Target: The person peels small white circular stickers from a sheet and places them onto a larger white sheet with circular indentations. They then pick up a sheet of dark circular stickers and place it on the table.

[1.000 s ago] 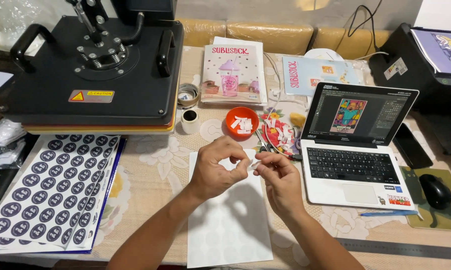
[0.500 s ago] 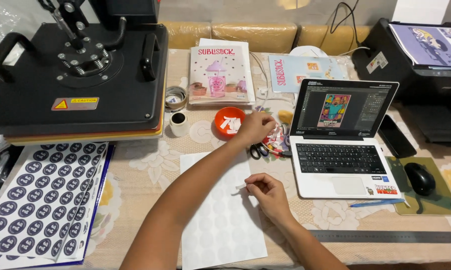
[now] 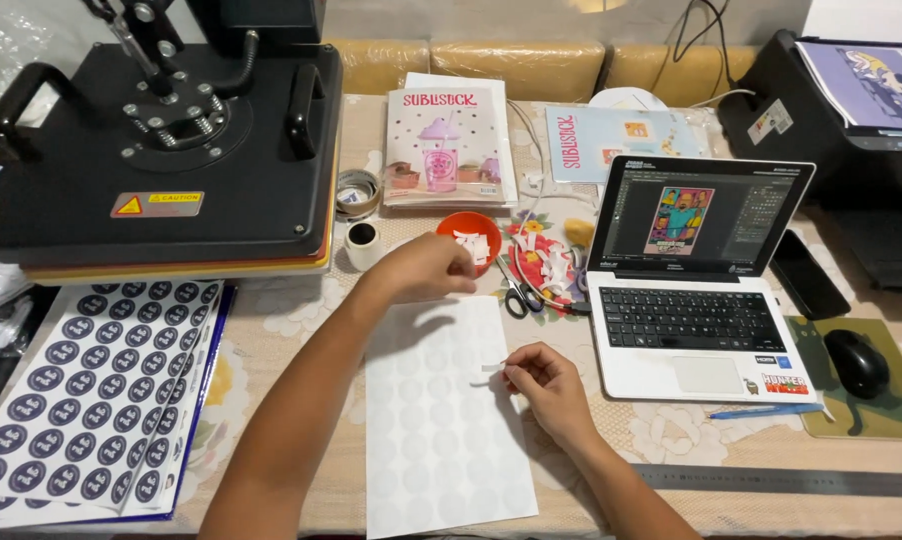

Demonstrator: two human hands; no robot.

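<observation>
White and faintly marked with rows of circles, a sheet of paper (image 3: 441, 420) lies flat on the patterned tablecloth (image 3: 271, 320), directly below the person's two hands. The right hand (image 3: 549, 385) rests on the sheet's right edge with its fingers curled in, thumb and forefinger pinched shut on a small white strip (image 3: 493, 368) that sticks out to the left over the paper. The left hand (image 3: 426, 268) reaches forward past the top edge of the sheet, fingers bunched loosely together at the rim of a small orange bowl (image 3: 468, 236) holding white scraps; whether it actually grips anything there cannot be told, since the fingertips are turned away from the camera. Scissors (image 3: 516, 295) lie just right of that hand, beside a heap of colourful cut stickers (image 3: 546, 258). An open laptop (image 3: 696, 290) stands to the right, with a dark mouse (image 3: 856, 362) on a mat beyond it. To the left sit a black heat press (image 3: 161, 150) and a sheet of round dark stickers (image 3: 81, 390). A metal ruler (image 3: 791, 480) lies near the table's front edge.
</observation>
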